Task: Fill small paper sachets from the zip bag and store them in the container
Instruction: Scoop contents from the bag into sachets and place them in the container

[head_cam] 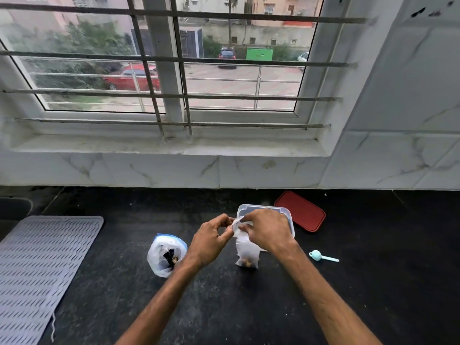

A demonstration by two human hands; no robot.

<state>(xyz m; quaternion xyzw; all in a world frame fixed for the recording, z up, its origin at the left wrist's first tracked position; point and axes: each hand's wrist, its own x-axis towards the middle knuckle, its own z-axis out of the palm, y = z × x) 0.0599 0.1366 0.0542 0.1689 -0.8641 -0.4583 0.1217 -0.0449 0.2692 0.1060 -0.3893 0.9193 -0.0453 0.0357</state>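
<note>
While the paper sachet [246,252] stands upright on the black counter [249,307], just in front of the clear container [288,219], the left hand [211,241] and right hand [267,230] both pinch its top. The zip bag [165,255] sits to the left, the red lid [301,211] and blue scoop [322,256] to the right.

The right hand [267,231] blocks the near side of the container [278,210], and with the left hand [211,241] hides the sachet [247,252] mouth (open or sealed, can't tell). Brown bits inside, too small to name. The left forearm crosses the zip bag [161,255]; the mat [37,270] runs off left.
</note>
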